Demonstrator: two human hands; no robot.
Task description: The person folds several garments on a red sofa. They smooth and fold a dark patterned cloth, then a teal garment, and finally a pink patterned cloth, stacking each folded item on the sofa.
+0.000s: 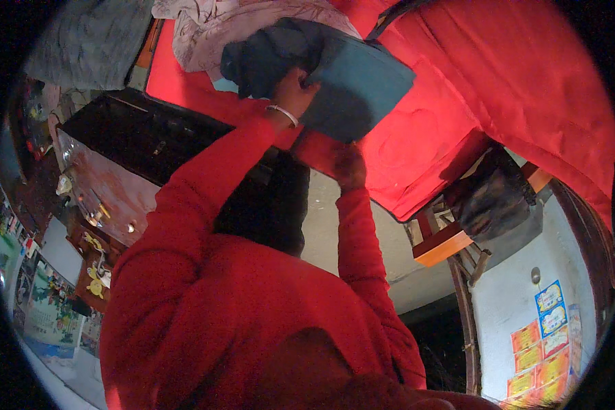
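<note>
A teal folded cloth (371, 84), partly in shadow, lies over a red bed cover (430, 123). My left hand (294, 95), with a pale bangle at the wrist, is on its left part, thumb and fingers curled together at the cloth. Bunched dark grey fabric (266, 51) lies against that hand on the far left side. At the near edge of the teal cloth is my right hand (351, 166), in shadow; its fingertips are hard to make out, so its grip cannot be told. A pale patterned cloth (200, 41) lies crumpled beyond the dark fabric.
A black-topped cabinet or chest (148, 133) stands left of the bed. To the right are an orange-faced wooden piece (443, 246) and a dark cloth or bag (492, 195). More red fabric (523, 66) spreads at upper right. Grey fabric (92, 41) is at upper left.
</note>
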